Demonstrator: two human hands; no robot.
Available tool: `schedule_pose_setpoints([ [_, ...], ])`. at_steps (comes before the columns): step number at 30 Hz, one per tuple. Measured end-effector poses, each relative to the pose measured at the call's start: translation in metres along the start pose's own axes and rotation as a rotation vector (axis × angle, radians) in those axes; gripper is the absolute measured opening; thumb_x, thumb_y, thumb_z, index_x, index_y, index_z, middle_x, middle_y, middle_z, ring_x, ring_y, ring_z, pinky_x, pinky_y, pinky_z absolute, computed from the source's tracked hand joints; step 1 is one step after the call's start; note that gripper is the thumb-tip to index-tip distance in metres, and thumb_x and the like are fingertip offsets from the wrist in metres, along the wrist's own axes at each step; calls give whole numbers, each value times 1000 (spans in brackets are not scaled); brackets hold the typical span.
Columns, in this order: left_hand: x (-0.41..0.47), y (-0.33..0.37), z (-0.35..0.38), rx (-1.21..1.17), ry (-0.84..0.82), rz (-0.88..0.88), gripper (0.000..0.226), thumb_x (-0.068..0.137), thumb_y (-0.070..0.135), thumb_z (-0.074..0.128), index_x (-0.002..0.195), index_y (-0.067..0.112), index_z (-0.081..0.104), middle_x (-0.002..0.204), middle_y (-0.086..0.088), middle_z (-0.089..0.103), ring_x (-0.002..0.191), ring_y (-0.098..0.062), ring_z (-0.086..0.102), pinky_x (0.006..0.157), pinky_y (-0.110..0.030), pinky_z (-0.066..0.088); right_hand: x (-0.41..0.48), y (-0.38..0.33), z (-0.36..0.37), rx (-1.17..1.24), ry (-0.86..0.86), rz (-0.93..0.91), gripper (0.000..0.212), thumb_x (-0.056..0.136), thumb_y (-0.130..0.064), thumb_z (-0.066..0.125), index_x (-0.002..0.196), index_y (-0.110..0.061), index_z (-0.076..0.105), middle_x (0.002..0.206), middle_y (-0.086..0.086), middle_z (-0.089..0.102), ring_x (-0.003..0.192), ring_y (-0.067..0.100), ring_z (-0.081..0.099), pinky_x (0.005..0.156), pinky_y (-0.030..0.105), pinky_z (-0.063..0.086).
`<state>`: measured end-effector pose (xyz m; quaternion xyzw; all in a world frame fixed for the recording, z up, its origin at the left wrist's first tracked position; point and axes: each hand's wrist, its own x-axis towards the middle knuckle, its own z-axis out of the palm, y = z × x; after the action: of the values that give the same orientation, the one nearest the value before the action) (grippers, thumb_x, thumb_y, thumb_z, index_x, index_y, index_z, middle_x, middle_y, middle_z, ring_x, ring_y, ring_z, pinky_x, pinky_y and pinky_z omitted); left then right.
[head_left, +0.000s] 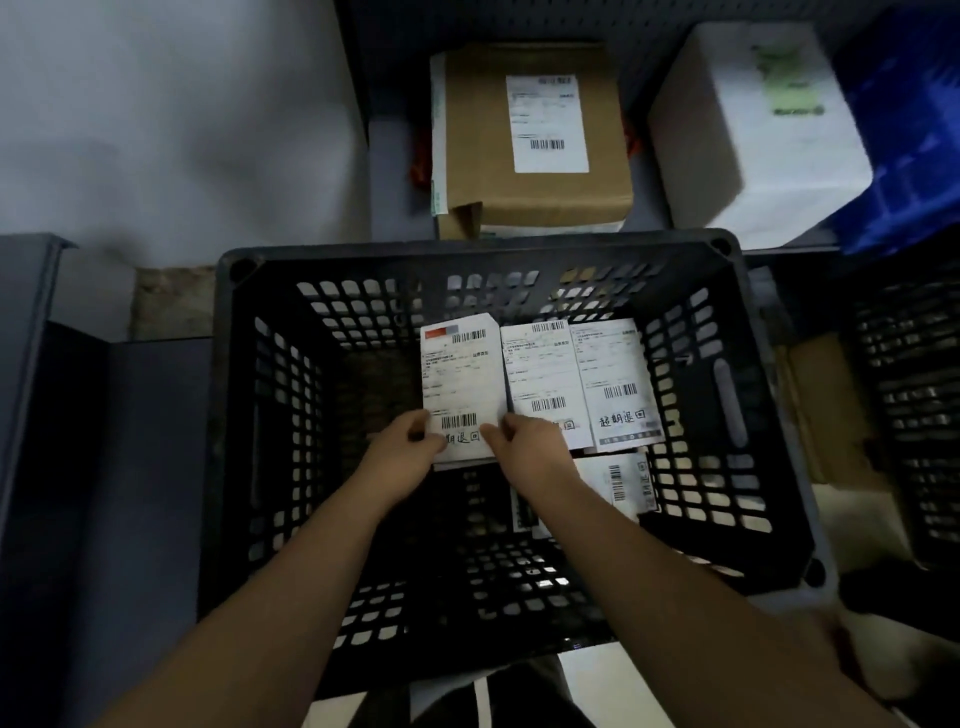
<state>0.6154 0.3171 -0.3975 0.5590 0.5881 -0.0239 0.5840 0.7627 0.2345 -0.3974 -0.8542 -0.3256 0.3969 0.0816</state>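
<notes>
Mid-frame, inside the black crate (244, 415), my left hand (402, 449) and right hand (524, 441) both pinch the bottom edge of the labelled parcel (462, 379), just beside two more labelled parcels (582, 384).

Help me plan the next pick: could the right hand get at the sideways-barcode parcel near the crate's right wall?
Probably yes. The sideways-barcode parcel looks uncovered in the open-topped crate, beside the right forearm. But the right hand pinches the leftmost parcel, so it must let go first.
</notes>
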Motion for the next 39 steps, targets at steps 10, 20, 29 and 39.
schedule_pose_setpoints([
  [10,-46,21,-16,97,105,259,28,90,22,65,119,22,62,118,7,62,107,-7,56,88,-18,38,-32,3,-47,181,124,-137,45,92,-33,63,133,-15,58,116,5,65,100,18,61,84,25,47],
  [20,-262,13,-79,356,597,680,36,92,38,58,126,27,54,128,12,52,119,-7,46,102,-30,40,-192,-50,-131,-69,92,-814,52,89,-49,62,136,-26,55,129,-8,54,113,8,52,97,25,42],
  [29,-521,-135,-42,275,1119,409,43,90,47,60,126,22,59,128,8,55,122,-11,48,102,-21,31,-394,-82,-47,-230,-180,-1343,58,87,-54,63,136,-24,55,123,-10,52,112,10,54,98,28,45],
  [39,-820,-345,36,126,1637,106,43,87,42,63,124,20,61,126,9,56,118,-10,50,104,-22,35,-691,-77,137,-206,-534,-1801,39,89,-40,68,125,-27,60,114,-16,56,108,2,54,91,19,43],
])
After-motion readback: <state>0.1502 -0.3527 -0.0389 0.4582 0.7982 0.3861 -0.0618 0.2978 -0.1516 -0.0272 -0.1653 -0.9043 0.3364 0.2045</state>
